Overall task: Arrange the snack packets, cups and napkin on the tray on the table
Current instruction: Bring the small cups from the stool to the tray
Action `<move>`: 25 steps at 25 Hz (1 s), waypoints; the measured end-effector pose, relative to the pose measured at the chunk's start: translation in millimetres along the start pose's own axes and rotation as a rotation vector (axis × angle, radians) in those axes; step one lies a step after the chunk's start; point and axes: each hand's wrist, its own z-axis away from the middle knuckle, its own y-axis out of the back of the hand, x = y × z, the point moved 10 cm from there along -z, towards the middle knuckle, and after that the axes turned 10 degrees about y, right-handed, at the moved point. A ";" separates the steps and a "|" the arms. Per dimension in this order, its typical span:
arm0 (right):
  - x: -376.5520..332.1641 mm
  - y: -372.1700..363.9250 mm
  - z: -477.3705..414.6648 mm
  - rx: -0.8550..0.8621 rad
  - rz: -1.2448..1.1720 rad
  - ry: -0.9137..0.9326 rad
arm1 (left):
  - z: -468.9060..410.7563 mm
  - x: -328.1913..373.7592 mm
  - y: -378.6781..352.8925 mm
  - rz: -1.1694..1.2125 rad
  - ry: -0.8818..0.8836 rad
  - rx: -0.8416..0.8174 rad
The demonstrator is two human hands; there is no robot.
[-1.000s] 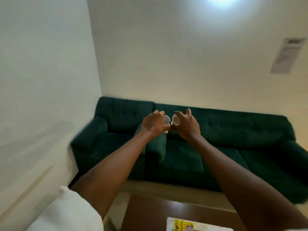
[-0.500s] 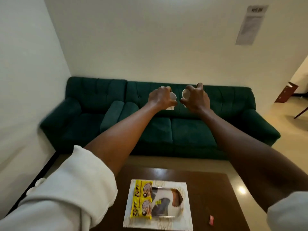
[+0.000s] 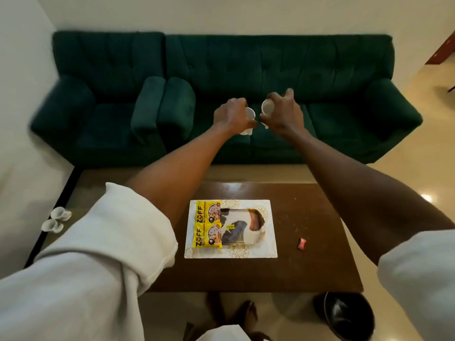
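Observation:
Both arms are stretched out in front of me, high above the table. My left hand [image 3: 232, 115] is closed around a small white paper cup [image 3: 250, 112]. My right hand [image 3: 283, 112] grips a second white cup [image 3: 267, 107], its mouth tilted toward me. Below, a white patterned tray [image 3: 267, 242] lies on the brown table [image 3: 307, 267]. Two yellow snack packets [image 3: 208, 223] rest along the tray's left side. Whether a napkin is there, I cannot tell.
A dark green sofa [image 3: 320, 70] stands behind the table. A small red wrapper [image 3: 301, 243] lies on the table right of the tray. Two white cups [image 3: 56, 219] sit on the floor at the left. A dark bin [image 3: 349, 316] stands at the lower right.
The view has swung down from the wall and sofa to the table, so the whole tray shows. Both hands still hold their cups side by side.

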 end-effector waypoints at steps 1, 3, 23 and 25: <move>6.6 -26.4 5.2 -0.029 -0.015 -0.013 | -0.2 -13.4 -23.4 -0.005 0.010 -0.032; 21.7 -87.3 21.7 -0.104 -0.047 -0.059 | 3.2 -45.0 -75.1 -0.012 0.045 -0.101; 122.6 -517.2 187.9 -0.617 -0.069 -0.174 | 76.7 -261.9 -474.9 -0.087 0.190 -0.494; 125.4 -521.8 187.0 -0.605 -0.075 -0.185 | 78.4 -261.2 -482.8 -0.102 0.166 -0.492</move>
